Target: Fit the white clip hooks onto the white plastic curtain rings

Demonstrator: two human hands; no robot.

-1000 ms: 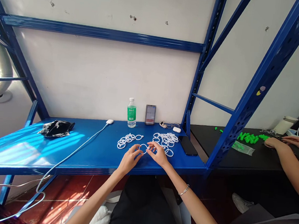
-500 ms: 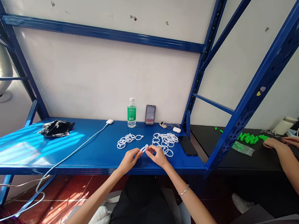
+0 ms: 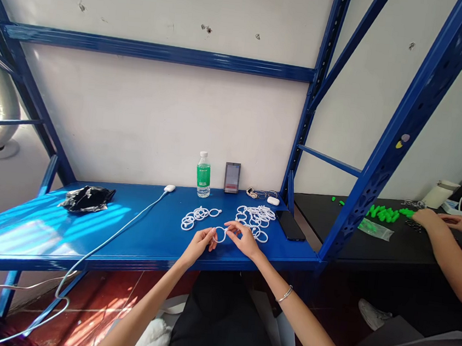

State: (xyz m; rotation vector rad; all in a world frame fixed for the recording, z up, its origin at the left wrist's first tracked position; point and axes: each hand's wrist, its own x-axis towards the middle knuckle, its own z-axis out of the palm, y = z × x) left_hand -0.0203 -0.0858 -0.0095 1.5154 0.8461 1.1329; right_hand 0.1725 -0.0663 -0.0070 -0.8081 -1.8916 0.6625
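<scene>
While hands (image 3: 245, 241) hold ring (image 3: 219, 242), wall (image 3: 117, 117) backs sunlit tabletop (image 3: 145, 238).

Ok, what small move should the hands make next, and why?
Probably steady the white ring with the left hand and adjust its right side with the right hand: the two hands pinch it from opposite sides, and it is held in front of the larger ring pile, leaving room to work.
</scene>
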